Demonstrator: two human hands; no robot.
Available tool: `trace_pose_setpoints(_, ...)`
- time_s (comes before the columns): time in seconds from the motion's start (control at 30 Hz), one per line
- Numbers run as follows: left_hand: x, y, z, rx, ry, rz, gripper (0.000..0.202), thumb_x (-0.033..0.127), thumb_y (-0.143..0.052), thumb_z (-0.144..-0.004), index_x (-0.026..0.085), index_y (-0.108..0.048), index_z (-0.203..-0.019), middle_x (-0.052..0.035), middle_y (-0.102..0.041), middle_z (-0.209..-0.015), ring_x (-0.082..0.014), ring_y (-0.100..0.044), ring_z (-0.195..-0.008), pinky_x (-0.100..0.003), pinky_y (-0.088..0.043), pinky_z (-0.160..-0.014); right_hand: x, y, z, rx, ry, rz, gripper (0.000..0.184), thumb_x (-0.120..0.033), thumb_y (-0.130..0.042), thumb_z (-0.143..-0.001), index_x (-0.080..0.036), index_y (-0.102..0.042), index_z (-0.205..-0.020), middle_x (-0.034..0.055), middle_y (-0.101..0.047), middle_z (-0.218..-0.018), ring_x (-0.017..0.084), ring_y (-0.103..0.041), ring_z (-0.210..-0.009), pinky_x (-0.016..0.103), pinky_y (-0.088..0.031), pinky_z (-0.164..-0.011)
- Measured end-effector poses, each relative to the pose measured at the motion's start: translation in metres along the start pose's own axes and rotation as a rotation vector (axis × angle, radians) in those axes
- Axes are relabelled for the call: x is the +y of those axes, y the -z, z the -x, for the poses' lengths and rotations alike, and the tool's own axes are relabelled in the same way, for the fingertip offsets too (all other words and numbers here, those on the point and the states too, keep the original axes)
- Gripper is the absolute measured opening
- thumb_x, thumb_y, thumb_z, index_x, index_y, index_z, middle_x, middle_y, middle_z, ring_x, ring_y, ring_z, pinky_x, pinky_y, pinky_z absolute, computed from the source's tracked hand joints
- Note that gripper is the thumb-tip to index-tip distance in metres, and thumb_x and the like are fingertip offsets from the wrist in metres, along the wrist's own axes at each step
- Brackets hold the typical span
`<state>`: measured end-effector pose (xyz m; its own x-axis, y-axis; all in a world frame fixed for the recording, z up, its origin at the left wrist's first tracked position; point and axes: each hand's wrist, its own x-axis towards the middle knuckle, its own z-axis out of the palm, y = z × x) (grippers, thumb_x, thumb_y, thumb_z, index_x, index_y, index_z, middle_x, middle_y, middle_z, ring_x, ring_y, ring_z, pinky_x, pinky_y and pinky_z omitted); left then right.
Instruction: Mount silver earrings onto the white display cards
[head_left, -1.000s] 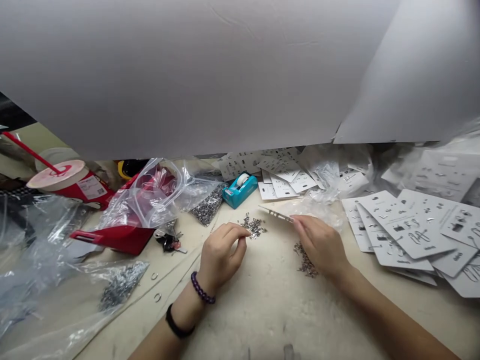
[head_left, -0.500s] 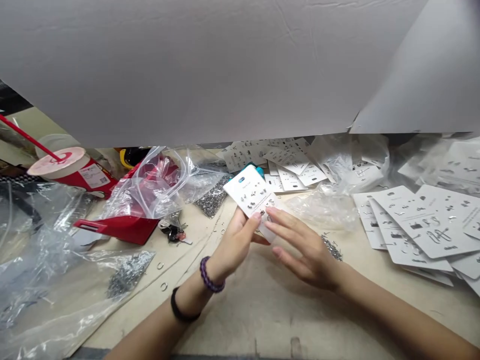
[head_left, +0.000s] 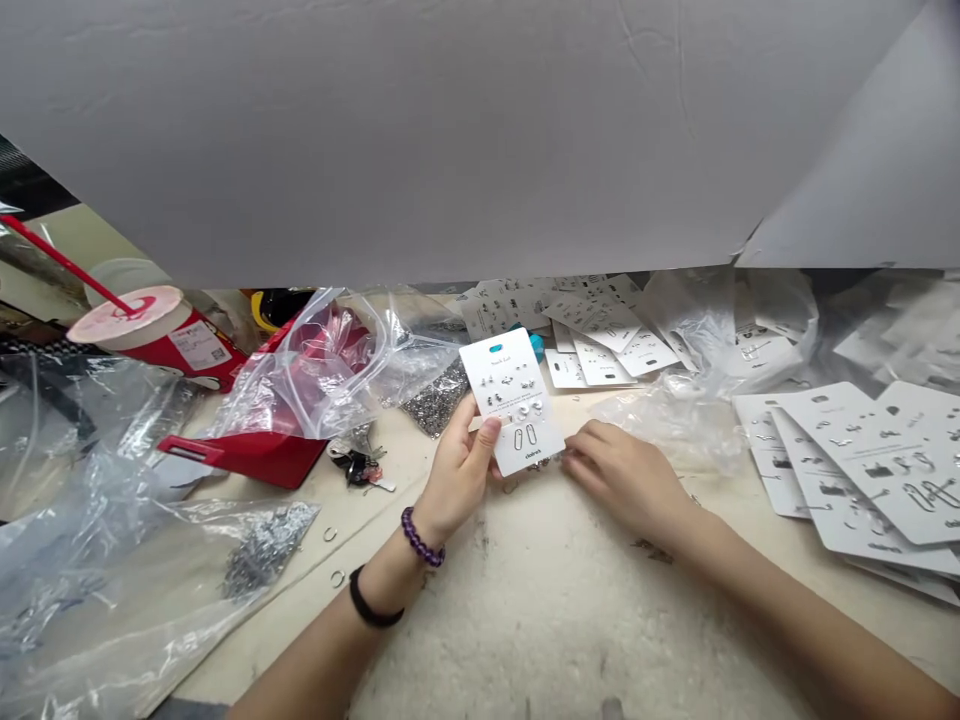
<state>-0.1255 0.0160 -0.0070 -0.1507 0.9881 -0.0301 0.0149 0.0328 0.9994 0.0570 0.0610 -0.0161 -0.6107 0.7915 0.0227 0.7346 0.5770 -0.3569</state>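
Earring card (head_left: 511, 400) pinched in left hand (head_left: 457, 470), thumb (head_left: 487, 430) covering lower-left corner; right hand (head_left: 622, 480) curled just beside, grip unclear.

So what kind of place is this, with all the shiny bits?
It looks like a small jewelry workshop. The left hand holds a card of earrings, more cards lie in a heap, and a bag of silver bits sits nearby.

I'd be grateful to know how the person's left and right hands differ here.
The left hand grips an earring card upright, while the right hand holds nothing and lies low at the bench. The left wrist wears a purple beaded bracelet and a black band; the right wrist shows neither. Both hands are bare.
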Motion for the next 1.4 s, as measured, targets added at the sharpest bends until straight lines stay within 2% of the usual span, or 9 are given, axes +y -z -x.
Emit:
trace_pose_setpoints(0.17,0.001,0.002,0.002,0.113,-0.057,0.005,0.034,0.041,-0.044,-0.085,0.021,-0.047,-0.112,-0.0037,-0.057,-0.086,-0.0077,-0.048,-0.053,-0.015,-0.039,-0.039,0.026,0.041,0.022,-0.213,-0.035,-0.183,0.026,-0.032,-0.043,-0.086,-0.021,-0.060,-0.104,0.0035,-0.064,-0.095,0.017,-0.059,-0.081,0.029,-0.046,-0.066)
trace_pose_setpoints(0.3,0.003,-0.001,0.006,0.110,-0.021,0.068,0.037,0.044,-0.043,-0.084,0.025,-0.046,-0.116,-0.0049,-0.058,-0.096,-0.0084,-0.052,-0.055,-0.015,-0.037,-0.036,0.039,0.066,0.031,-0.395,0.069,-0.207,0.022,-0.025,-0.048,-0.083,-0.025,-0.063,-0.100,0.0000,-0.065,-0.092,0.016,-0.059,-0.081,0.027,-0.045,-0.066)
trace_pose_setpoints(0.53,0.003,-0.006,0.008,0.076,0.128,0.163,0.045,0.046,-0.048,-0.081,0.024,-0.043,-0.120,-0.0093,-0.056,-0.112,-0.0196,-0.063,-0.076,-0.022,-0.049,-0.044,0.028,0.052,0.029,-0.341,0.111,0.013,0.015,-0.015,-0.049,-0.079,-0.021,-0.063,-0.080,0.0000,-0.060,-0.074,0.013,-0.054,-0.064,0.023,-0.035,-0.052)
trace_pose_setpoints(0.7,0.005,-0.007,0.008,0.084,0.131,0.214,0.045,0.041,-0.049,-0.082,0.022,-0.040,-0.122,-0.0087,-0.061,-0.105,-0.0185,-0.063,-0.078,-0.026,-0.054,-0.056,0.018,0.043,0.034,-0.274,0.098,0.233,0.021,-0.008,-0.047,-0.079,-0.016,-0.053,-0.061,0.0003,-0.053,-0.064,0.010,-0.045,-0.053,0.022,-0.022,-0.044)
trace_pose_setpoints(0.83,0.005,-0.008,0.009,0.054,0.152,0.266,0.048,0.039,-0.054,-0.080,0.019,-0.039,-0.121,-0.0077,-0.065,-0.090,-0.0153,-0.063,-0.066,-0.022,-0.052,-0.051,0.016,0.042,0.034,-0.245,0.131,0.267,0.021,-0.003,-0.046,-0.076,-0.016,-0.051,-0.060,0.0008,-0.052,-0.065,0.011,-0.043,-0.052,0.023,-0.022,-0.044)
trace_pose_setpoints(0.97,0.005,-0.010,0.010,-0.014,0.250,0.297,0.056,0.038,-0.060,-0.075,0.016,-0.035,-0.120,-0.0091,-0.066,-0.084,-0.0170,-0.063,-0.063,-0.023,-0.051,-0.049,0.016,0.051,0.030,-0.237,0.110,-0.046,0.016,-0.015,-0.043,-0.084,-0.017,-0.056,-0.074,0.0014,-0.058,-0.076,0.012,-0.051,-0.064,0.022,-0.035,-0.052)
trace_pose_setpoints(1.1,0.004,-0.013,0.012,-0.123,0.220,0.302,0.059,0.029,-0.065,-0.072,0.017,-0.033,-0.120,-0.0123,-0.060,-0.106,-0.0163,-0.062,-0.074,-0.016,-0.047,-0.044,0.016,0.058,0.027,-0.126,0.002,-0.482,0.016,-0.029,-0.046,-0.085,-0.019,-0.059,-0.082,0.0020,-0.060,-0.081,0.013,-0.055,-0.071,0.025,-0.043,-0.059)
trace_pose_setpoints(1.17,0.004,-0.015,0.014,-0.162,0.214,0.324,0.060,0.027,-0.065,-0.073,0.019,-0.030,-0.122,-0.0128,-0.054,-0.115,-0.0182,-0.060,-0.083,-0.019,-0.052,-0.050,0.017,0.057,0.026,-0.064,-0.083,-0.701,0.017,-0.033,-0.051,-0.083,-0.018,-0.059,-0.082,0.0024,-0.059,-0.075,0.012,-0.055,-0.065,0.025,-0.046,-0.056)
trace_pose_setpoints(1.4,0.007,-0.018,0.017,-0.127,0.228,0.303,0.062,0.028,-0.062,-0.074,0.024,-0.025,-0.123,-0.0112,-0.049,-0.121,-0.0214,-0.057,-0.094,-0.024,-0.056,-0.052,0.018,0.046,0.021,0.035,-0.242,-1.230,0.018,-0.028,-0.066,-0.071,-0.016,-0.060,-0.082,0.0037,-0.062,-0.081,0.009,-0.057,-0.062,0.026,-0.052,-0.058)
